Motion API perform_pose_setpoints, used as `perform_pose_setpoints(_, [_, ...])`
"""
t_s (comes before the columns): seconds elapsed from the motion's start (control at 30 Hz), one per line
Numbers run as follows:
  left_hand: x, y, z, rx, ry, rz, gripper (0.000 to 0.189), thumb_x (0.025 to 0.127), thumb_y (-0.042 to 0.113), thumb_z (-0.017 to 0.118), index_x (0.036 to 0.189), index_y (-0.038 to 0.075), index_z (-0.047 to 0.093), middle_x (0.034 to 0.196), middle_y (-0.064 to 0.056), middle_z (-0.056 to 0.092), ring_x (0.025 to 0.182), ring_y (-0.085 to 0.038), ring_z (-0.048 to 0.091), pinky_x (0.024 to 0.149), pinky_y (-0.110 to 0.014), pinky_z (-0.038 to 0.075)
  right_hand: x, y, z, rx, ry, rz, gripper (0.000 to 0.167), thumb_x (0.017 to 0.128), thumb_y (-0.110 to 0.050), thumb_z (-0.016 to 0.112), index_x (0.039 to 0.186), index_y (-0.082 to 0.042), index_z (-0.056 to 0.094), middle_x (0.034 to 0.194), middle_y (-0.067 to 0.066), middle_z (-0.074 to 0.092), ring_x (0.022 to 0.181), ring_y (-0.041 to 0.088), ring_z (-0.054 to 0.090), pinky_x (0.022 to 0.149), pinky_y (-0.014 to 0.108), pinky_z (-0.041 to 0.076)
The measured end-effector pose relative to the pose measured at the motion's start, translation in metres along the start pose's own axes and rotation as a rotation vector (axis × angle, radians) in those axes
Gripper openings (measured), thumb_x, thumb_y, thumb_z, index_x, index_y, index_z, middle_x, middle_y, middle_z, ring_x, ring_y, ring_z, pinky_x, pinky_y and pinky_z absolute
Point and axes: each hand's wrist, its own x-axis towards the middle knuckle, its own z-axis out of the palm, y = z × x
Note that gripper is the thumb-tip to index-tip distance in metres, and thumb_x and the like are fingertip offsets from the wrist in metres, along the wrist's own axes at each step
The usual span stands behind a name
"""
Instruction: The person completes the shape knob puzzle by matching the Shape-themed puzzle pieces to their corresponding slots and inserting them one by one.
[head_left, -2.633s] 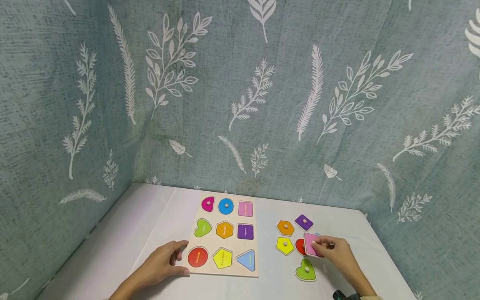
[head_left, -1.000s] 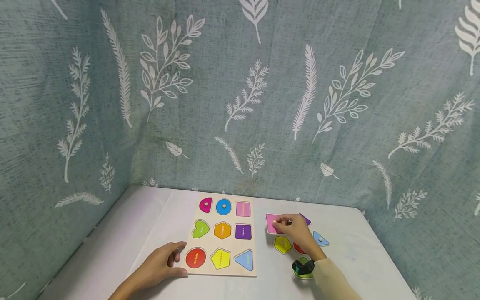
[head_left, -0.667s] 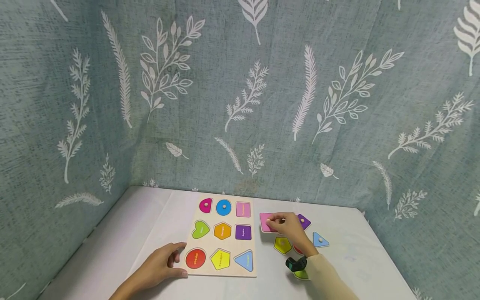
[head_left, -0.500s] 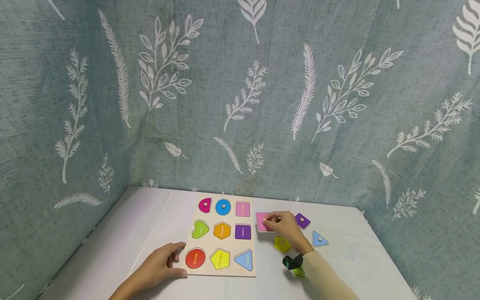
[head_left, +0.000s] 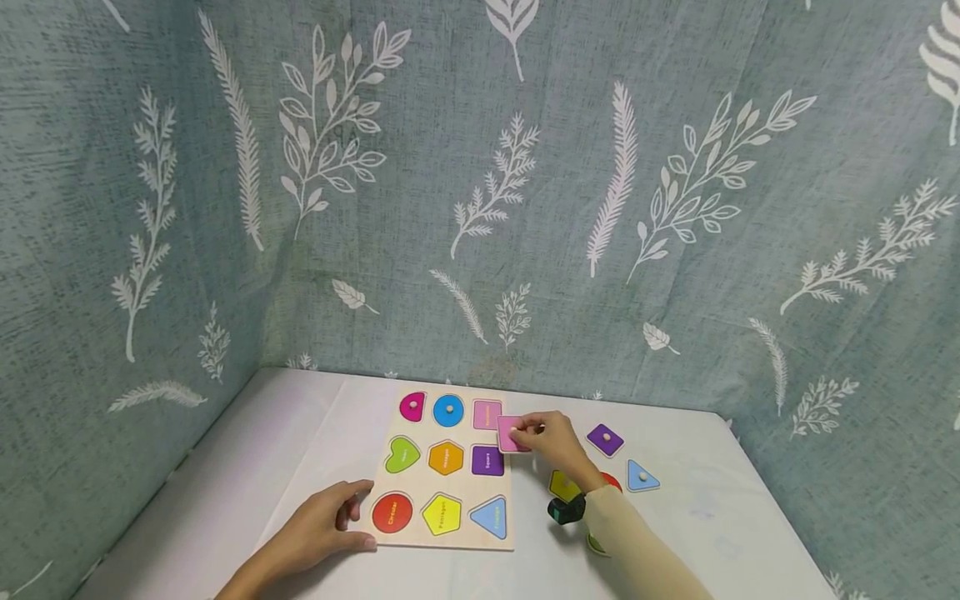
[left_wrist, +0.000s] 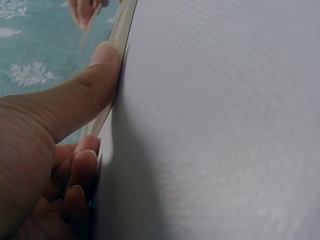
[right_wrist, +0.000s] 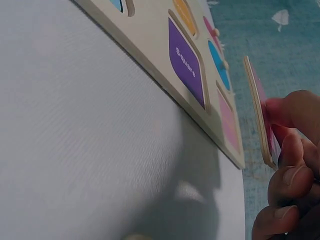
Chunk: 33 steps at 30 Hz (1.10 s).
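My right hand [head_left: 553, 437] pinches a pink rectangle puzzle piece [head_left: 508, 434] by its small knob. The piece hangs over the right edge of a wooden shape board [head_left: 450, 537], between the pink rectangle slot [head_left: 487, 414] and the purple square slot [head_left: 487, 460]. Its thin edge [right_wrist: 256, 107] shows tilted above the board in the right wrist view. At the board's near left corner, my left hand [head_left: 322, 525] rests its thumb and fingertips against the side. A magenta semicircle piece [head_left: 412, 407] and a blue circle piece [head_left: 448, 411] sit in their slots.
Right of the board lie a purple square piece [head_left: 605, 439], a blue triangle piece [head_left: 642, 476] and a partly covered yellow pentagon piece [head_left: 561, 483]. The right arm mostly hides a red piece [head_left: 612, 481] and a green heart piece [head_left: 596, 546]. A patterned curtain [head_left: 480, 208] stands behind.
The right hand has carried the pink piece leftward from the loose pieces to over the board's right edge. The left hand stays at the board's corner.
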Motion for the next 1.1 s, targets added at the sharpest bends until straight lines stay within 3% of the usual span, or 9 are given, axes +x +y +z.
perform_pose_setpoints(0.2, [-0.001,0.0,-0.001,-0.001,-0.001,0.023,0.086,0.066,0.032,0.097,0.134,-0.003,0.06,0.086,0.004,0.051,0.072,-0.007,0.047,0.063,-0.024,0.041,0.007,-0.005,0.009,0.015,0.005,0.02,0.016,0.091,-0.029,0.081,0.093,-0.013,0.078,0.072,-0.003,0.059,0.071,0.014,0.052,0.061,0.026,0.04])
perform_pose_setpoints(0.53, [-0.002,-0.001,-0.001,0.002,-0.011,-0.002,0.087,0.065,0.035,0.097,0.135,-0.002,0.06,0.085,0.004,0.051,0.073,-0.008,0.046,0.063,-0.025,0.04,0.019,-0.006,0.022,-0.003,0.011,0.032,0.016,0.091,-0.028,0.081,0.094,-0.012,0.079,0.072,-0.002,0.06,0.072,0.014,0.053,0.062,0.026,0.042])
perform_pose_setpoints(1.1, [0.0,-0.004,-0.002,0.01,-0.003,0.066,0.087,0.067,0.037,0.096,0.135,-0.004,0.06,0.087,0.005,0.052,0.072,-0.005,0.046,0.063,-0.024,0.041,0.042,-0.008,0.038,-0.011,0.016,0.061,0.016,0.091,-0.027,0.08,0.092,-0.012,0.077,0.073,0.0,0.059,0.072,0.017,0.052,0.063,0.027,0.044])
